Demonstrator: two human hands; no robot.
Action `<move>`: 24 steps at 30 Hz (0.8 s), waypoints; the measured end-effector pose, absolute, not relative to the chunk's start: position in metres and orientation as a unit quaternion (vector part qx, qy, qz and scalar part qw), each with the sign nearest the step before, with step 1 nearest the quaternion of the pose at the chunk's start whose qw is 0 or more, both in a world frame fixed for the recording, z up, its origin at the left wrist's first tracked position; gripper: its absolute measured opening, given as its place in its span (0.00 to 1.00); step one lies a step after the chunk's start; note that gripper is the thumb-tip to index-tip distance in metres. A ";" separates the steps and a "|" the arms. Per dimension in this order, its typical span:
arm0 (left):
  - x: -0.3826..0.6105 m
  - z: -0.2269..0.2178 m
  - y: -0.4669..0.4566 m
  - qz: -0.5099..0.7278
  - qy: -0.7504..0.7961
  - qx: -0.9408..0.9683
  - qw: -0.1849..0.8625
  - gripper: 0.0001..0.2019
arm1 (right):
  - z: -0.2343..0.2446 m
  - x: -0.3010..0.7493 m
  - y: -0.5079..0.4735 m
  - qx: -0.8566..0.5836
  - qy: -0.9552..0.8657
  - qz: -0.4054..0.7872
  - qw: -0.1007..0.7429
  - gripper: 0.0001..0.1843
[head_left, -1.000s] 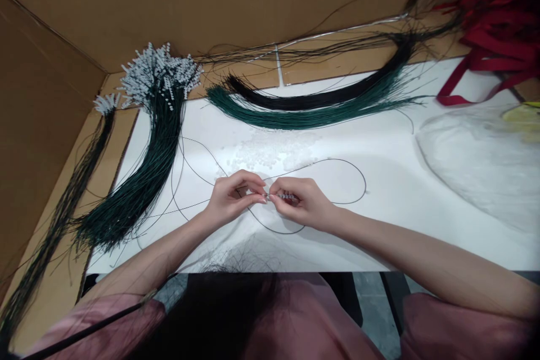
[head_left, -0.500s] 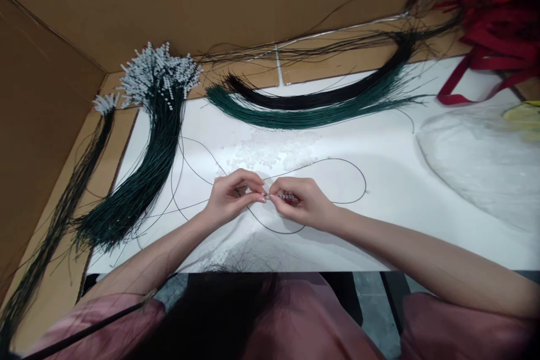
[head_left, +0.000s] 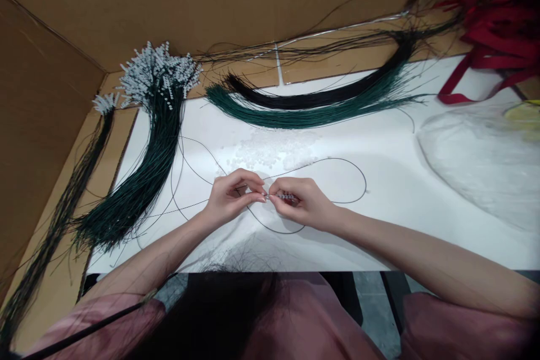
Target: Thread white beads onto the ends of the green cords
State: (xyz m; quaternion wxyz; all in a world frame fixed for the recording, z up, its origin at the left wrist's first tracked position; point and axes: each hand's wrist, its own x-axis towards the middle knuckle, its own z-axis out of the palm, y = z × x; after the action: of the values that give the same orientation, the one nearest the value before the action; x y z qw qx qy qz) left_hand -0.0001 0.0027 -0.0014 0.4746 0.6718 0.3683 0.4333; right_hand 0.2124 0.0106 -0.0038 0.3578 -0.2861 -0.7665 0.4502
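Fingertip to fingertip over the white board, my two hands almost meet. My right hand (head_left: 301, 202) pinches a short beaded stem (head_left: 287, 197), whose small pale beads show between the curled fingers. Thumb and forefinger of my left hand (head_left: 232, 196) close on the wire end of that stem, just left of the right fingertips. A thin dark wire (head_left: 365, 180) loops out to the right of my hands and under them. Loose white beads (head_left: 274, 148) lie scattered on the board just beyond my fingers.
A green-stemmed bundle with white beaded tips (head_left: 160, 140) lies at left, beside a thinner bundle (head_left: 80, 174). Green wires (head_left: 287, 119) and black wires (head_left: 304, 102) lie behind the beads. Red ribbon (head_left: 502, 56) and a clear plastic bag (head_left: 476, 152) are at right.
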 end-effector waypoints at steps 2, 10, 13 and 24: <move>0.000 -0.002 0.003 0.432 0.368 0.672 0.476 0.14 | -0.004 0.212 0.011 -0.286 -0.767 0.449 0.358 0.05; 0.002 -0.001 0.002 0.422 0.373 0.693 0.450 0.13 | -0.005 0.212 0.011 -0.288 -0.774 0.444 0.349 0.05; 0.002 -0.001 0.002 0.414 0.377 0.706 0.434 0.13 | -0.005 0.212 0.011 -0.288 -0.775 0.443 0.346 0.05; 0.003 0.000 0.002 0.410 0.379 0.724 0.405 0.11 | -0.004 0.212 0.011 -0.293 -0.775 0.449 0.335 0.06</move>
State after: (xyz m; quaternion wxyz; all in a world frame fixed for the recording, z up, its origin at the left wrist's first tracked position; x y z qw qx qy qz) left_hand 0.0033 0.0020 0.0002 0.4046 0.7240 0.3795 0.4101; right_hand 0.2119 0.0114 -0.0044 0.3349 -0.2926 -0.7750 0.4490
